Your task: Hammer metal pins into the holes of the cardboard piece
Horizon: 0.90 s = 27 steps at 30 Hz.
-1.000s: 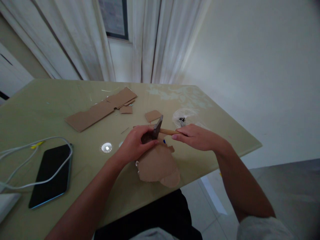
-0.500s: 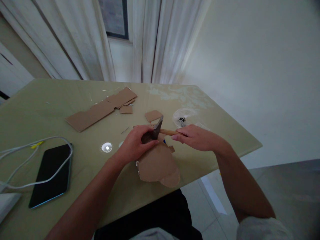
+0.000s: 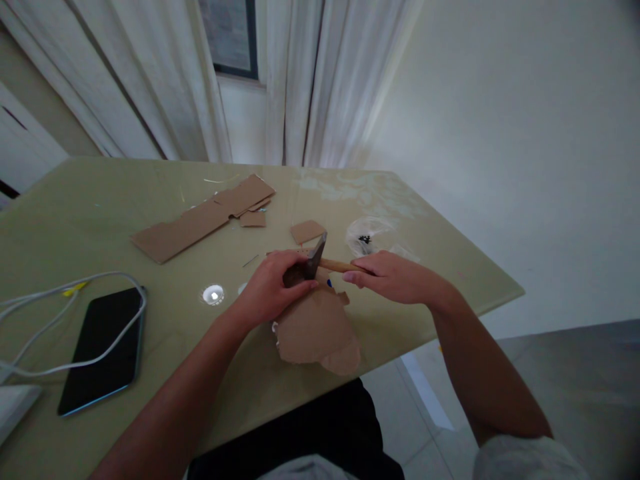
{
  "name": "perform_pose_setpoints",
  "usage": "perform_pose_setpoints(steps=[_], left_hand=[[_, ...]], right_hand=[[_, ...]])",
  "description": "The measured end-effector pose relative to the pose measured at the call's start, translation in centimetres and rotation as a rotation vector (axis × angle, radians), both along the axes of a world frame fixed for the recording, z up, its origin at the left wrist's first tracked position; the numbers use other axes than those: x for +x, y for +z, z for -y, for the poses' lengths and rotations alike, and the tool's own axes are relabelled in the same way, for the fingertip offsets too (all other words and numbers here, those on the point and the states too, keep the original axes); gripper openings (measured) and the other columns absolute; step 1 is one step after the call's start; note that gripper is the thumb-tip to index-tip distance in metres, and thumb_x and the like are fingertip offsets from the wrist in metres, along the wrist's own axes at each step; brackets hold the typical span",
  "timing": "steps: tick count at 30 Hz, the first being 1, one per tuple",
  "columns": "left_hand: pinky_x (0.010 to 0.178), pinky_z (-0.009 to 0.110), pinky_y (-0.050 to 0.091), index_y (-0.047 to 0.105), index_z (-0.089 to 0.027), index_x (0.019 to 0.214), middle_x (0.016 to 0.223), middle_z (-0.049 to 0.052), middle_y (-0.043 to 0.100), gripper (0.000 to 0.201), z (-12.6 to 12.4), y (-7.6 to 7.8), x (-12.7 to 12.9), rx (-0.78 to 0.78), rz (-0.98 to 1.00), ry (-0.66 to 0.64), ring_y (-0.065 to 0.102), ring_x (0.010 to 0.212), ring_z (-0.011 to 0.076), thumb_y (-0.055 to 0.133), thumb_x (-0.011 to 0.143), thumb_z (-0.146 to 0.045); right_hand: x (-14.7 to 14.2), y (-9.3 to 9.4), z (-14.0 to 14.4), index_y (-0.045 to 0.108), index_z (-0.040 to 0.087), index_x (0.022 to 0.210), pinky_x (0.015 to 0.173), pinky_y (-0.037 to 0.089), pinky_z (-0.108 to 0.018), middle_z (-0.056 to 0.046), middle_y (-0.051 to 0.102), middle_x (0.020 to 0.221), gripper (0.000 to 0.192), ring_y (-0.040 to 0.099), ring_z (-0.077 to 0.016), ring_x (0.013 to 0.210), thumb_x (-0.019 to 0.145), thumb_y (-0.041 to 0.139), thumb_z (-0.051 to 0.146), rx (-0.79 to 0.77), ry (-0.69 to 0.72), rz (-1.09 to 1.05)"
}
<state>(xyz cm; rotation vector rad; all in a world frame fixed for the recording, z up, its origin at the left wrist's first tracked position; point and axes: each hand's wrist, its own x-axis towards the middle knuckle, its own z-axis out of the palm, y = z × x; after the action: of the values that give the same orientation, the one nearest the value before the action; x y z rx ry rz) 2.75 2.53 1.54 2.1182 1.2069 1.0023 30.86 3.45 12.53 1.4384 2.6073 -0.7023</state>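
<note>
Overall, a pale green table [image 3: 430,213] spans the scene. Far left lies a long cardboard strip [image 3: 193,230]; near left, a black tablet [image 3: 107,323] with a white cable [image 3: 145,303] looped across it. Near centre, a torn cardboard piece [image 3: 315,330] lies partly beneath the left hand [image 3: 270,287]. A clear plastic bag [image 3: 380,229] sits beyond the right hand [image 3: 385,275], which grasps the wooden handle of a hammer [image 3: 315,258]. The hammer's head points left, between the left thumb and fingers; whether these grip it cannot be told. Farther off is a small cardboard square [image 3: 307,231]; smallest, a thin sliver [image 3: 250,261] lies left of it.
</note>
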Motion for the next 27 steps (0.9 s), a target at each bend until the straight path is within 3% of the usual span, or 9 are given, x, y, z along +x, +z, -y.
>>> perform_pose_setpoints(steps=[27], left_hand=[[0.106, 0.05, 0.059, 0.079, -0.026, 0.122, 0.122, 0.009, 0.084, 0.037, 0.1, 0.2, 0.1, -0.017, 0.026, -0.007, 0.076, 0.114, 0.0323, 0.082, 0.093, -0.049]], right_hand=[[0.4, -1.5, 0.0, 0.059, 0.022, 0.085, 0.071, 0.031, -0.033, 0.0, 0.06, 0.075, 0.051, 0.055, -0.0179, 0.072, 0.115, 0.052, 0.063, 0.089, 0.001, 0.006]])
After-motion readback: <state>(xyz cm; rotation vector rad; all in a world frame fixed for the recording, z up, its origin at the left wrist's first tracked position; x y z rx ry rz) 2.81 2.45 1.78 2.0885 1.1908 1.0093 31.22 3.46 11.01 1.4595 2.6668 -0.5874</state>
